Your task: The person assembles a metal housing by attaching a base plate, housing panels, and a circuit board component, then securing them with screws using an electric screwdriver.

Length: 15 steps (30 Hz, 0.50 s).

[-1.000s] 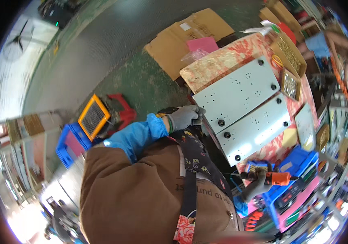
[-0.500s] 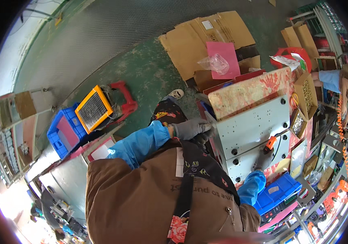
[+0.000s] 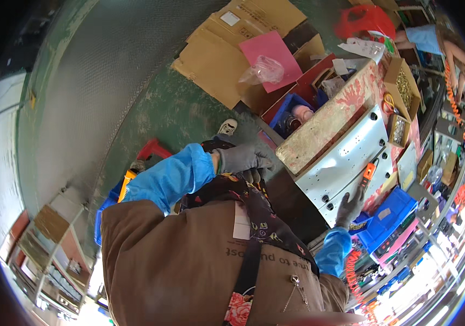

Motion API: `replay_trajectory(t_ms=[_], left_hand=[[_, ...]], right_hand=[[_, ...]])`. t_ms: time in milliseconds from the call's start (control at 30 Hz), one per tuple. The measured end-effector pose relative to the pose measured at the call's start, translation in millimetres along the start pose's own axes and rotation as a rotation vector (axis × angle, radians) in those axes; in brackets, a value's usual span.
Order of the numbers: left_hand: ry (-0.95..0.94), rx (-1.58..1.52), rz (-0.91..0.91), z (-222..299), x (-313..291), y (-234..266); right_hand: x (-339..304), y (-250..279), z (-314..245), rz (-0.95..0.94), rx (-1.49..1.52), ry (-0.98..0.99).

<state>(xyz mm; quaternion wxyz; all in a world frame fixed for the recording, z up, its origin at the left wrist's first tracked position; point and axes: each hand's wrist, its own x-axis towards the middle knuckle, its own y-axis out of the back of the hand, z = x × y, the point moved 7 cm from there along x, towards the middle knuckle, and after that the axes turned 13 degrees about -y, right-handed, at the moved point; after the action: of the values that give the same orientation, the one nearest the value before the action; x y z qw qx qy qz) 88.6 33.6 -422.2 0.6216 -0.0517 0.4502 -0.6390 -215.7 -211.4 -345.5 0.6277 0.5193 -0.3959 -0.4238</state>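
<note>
My right hand, in a grey glove and blue sleeve, is closed around the lower end of an orange hand tool. The tool's orange part sticks out past the fingers over a pale metal panel. Black round knobs or feet and small holes dot this panel, and a seam runs across it. My left hand, also grey-gloved, hovers over my lap, left of the panel and apart from it. Its fingers are loosely bent and spread, with nothing visible in them.
A worn, red-stained board lies along the panel's far side. Beyond it are a blue bin and flattened cardboard. Boxes of small brass-coloured parts stand at right, near a blue crate. Another person's arm shows far right.
My view has turned. My left hand has drawn back from the panel's left edge. My right hand has shifted with the orange tool, which now reaches farther over the panel.
</note>
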Motion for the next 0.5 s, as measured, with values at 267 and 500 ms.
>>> replay_trajectory(t_ms=[267,500], left_hand=[[0.068,-0.066,-0.133,-31,47,-28],[0.187,0.141,-0.327,-73,57,-37]], right_hand=[[-177,-28,-91,-0.413,0.292,-0.024],[-326,-57,-63,-0.623,0.592,-0.674]])
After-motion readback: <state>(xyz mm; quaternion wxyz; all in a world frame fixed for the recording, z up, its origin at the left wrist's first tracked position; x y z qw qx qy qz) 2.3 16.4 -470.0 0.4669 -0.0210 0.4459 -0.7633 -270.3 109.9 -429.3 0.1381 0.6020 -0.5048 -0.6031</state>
